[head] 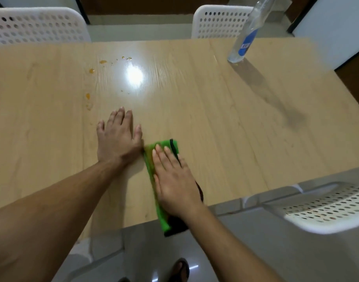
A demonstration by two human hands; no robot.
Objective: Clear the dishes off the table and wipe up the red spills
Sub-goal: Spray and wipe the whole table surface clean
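Upper left of centre: orange-red spills (91, 71) dot the wooden table (225, 110), beyond your fingertips. Centre: your left hand (118, 137) lies flat on the bare wood, fingers straight, grasping nothing. Just right of it, your right hand (173, 178) presses flat on the folded green cloth (152, 159), which overhangs the table's near edge. Upper right: a clear spray bottle (246, 35) stands.

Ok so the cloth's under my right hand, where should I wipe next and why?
Probably slide the green cloth forward and leftward, past your flat left hand, to the orange-red drops on the table. Your right hand already presses the cloth flat, and no dishes show.
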